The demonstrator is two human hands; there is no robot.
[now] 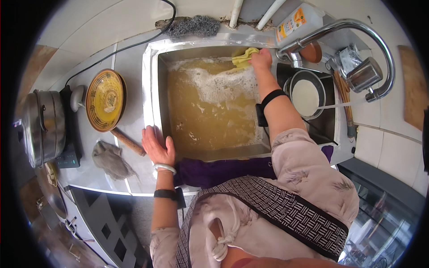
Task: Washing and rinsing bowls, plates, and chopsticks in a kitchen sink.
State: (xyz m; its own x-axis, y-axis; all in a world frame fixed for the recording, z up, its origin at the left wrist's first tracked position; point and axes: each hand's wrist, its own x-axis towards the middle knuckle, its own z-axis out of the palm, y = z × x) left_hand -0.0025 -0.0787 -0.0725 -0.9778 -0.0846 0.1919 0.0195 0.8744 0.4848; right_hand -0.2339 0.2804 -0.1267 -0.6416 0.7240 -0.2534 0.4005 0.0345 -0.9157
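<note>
At the far right corner of a stainless steel sink [214, 154], my right hand [262, 59] grips a yellow cloth [244, 58] against the inner wall. Murky brownish water [211, 120] with white foam [221, 82] fills much of the basin, and its bottom is hidden. My left hand [158, 147] rests flat on the sink's left front rim, fingers spread, holding nothing. Close to its fingertips ends a wooden handle [128, 142], which runs under a stack of yellow patterned bowls [104, 100]. A grey rag [112, 160] lies on the counter left of that hand.
Water runs from a chrome faucet [385, 60] into a pot [307, 95] in the smaller right basin. Steel wool [197, 26] and a plastic jug [298, 25] stand along the back. A steel steamer pot [43, 127] is at far left. A purple cloth [224, 171] lines the front edge.
</note>
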